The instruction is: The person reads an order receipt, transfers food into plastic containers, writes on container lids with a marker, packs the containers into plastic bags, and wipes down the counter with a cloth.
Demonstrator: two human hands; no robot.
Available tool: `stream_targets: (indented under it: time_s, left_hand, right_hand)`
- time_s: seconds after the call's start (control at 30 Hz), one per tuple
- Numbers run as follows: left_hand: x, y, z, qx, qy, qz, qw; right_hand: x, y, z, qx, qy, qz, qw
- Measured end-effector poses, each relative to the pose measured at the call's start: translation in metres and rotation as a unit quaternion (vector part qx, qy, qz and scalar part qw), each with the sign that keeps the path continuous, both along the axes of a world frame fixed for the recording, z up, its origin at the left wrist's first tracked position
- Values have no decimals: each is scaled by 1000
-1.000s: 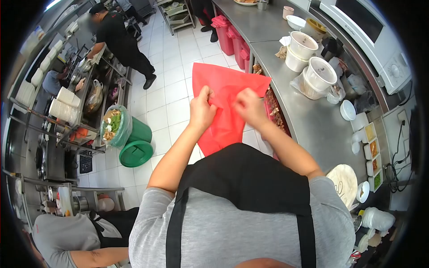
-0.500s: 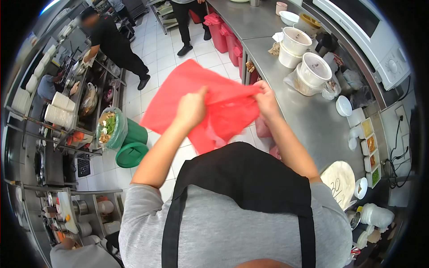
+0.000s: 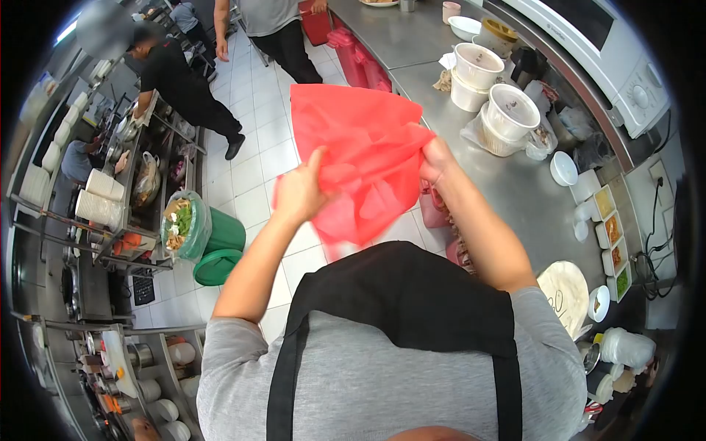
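Observation:
A red fabric bag [image 3: 368, 158], creased and partly folded, is held up in front of my black apron [image 3: 397, 294]. My right hand [image 3: 435, 160] is closed on its right edge, bunching the material. At the left side, my left hand [image 3: 303, 189] has its thumb raised against the red material; its fingers are slightly blurred and partly hard to make out. The bag's upper part stands up above both hands, and its lower edge hangs near the apron. I cannot see its opening.
To the right runs a steel counter [image 3: 507, 198] with stacked white tubs [image 3: 478, 66] and a condiment tray [image 3: 610, 231]. Red bags [image 3: 353, 59] stand along its side. A green bin [image 3: 224, 231] is at left. Two people, one in black [image 3: 184, 81], stand ahead.
The red bag has turned more upright, its top swinging to the right. My left hand has shifted slightly left and down. The person ahead has moved closer and further into view.

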State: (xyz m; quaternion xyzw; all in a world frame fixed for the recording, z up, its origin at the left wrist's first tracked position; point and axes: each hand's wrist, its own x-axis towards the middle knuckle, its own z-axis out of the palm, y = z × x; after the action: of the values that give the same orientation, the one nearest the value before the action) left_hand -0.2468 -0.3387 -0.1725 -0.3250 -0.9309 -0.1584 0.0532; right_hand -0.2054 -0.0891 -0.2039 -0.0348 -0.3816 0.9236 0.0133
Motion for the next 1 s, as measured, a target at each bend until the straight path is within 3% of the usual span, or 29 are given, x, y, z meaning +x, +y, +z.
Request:
stream_targets:
  time_s: [0.03, 0.07, 0.1, 0.13, 0.17, 0.2, 0.23, 0.27, 0.3, 0.37, 0.4, 0.5, 0.53, 0.57, 0.6, 0.63, 0.67, 0.7, 0.73, 0.8, 0.83, 0.87, 0.9, 0.93, 0.97, 1.0]
  left_hand:
    - [-17, -9, -16, -32, 18, 38, 999]
    - [-42, -21, -38, -46, 42, 29, 998]
    - [-59, -27, -50, 22, 78, 18, 997]
    - [-72, -29, -54, 91, 113, 5, 989]
    - [-80, -32, -61, 159, 146, -8, 976]
    - [-81, -31, -60, 354, -59, -23, 933]
    - [-80, -29, -55, 520, -260, -36, 813]
    - [-79, -27, -50, 643, -440, -46, 625]
    - [-68, -23, -37, 628, -462, -61, 623]
    - [-30, -14, -1, 592, -506, -97, 620]
    - [-12, -13, 5, 492, -495, -108, 708]
    - [9, -7, 13, 127, -393, -63, 909]
    - [10, -3, 14, -8, -335, -33, 942]
    - [4, -3, 7, 11, -320, 14, 947]
    - [-9, -6, -8, 32, -303, 60, 950]
    - [-23, -9, -26, 54, -285, 106, 951]
    - [-38, -16, -55, 256, -373, 71, 889]
    - [-47, -20, -75, 444, -443, 35, 778]
    - [-40, -17, -67, 507, -509, 32, 696]
    - [-28, -13, -62, 547, -586, -38, 597]
    - [-22, -11, -58, 562, -620, -72, 542]
    - [-16, -7, -52, 529, -643, -125, 539]
    - [-1, -2, -48, 507, -659, -91, 548]
    - [19, 5, -46, 485, -672, -57, 556]
    - [30, 9, -46, 462, -685, -22, 563]
    - [32, 12, -49, 371, -585, -63, 718]
  right_hand:
    - [8, -6, 16, -71, -23, 0, 997]
    - [7, -6, 4, -34, -5, 7, 999]
    - [10, -10, 4, 140, 76, -25, 987]
    - [18, -16, 6, 310, 153, -58, 937]
    - [27, -21, 9, 468, 223, -89, 850]
    - [43, -18, 20, 638, 195, -86, 740]
    - [52, -17, 28, 712, 163, -78, 679]
    - [60, -16, 34, 778, 129, -69, 611]
    - [65, -14, 35, 836, 92, -61, 537]
    - [38, 44, -4, 833, 79, -235, 496]
    - [26, 78, -14, 834, 52, -300, 461]
    - [29, 127, -18, 653, -22, -291, 699]
    - [40, 104, -13, 484, -46, -190, 853]
    - [51, 81, -7, 291, -112, -115, 943]
    - [67, 58, -8, 173, -38, -45, 983]
    - [81, 37, -4, 152, -32, 20, 988]
    - [96, 24, 1, 129, -26, 85, 988]
    - [109, 20, 9, 281, -12, 85, 956]
    - [120, 17, 19, 426, 1, 85, 900]
    - [124, 32, 13, 685, 39, 32, 726]
    - [122, 51, 4, 733, -61, -34, 677]
    - [119, 75, -6, 767, -160, -100, 614]
    - [118, 110, -25, 829, -69, -247, 497]
    - [119, 121, -17, 820, -116, -285, 483]
    - [119, 126, -18, 784, -153, -277, 535]
    - [120, 130, -21, 743, -188, -267, 584]
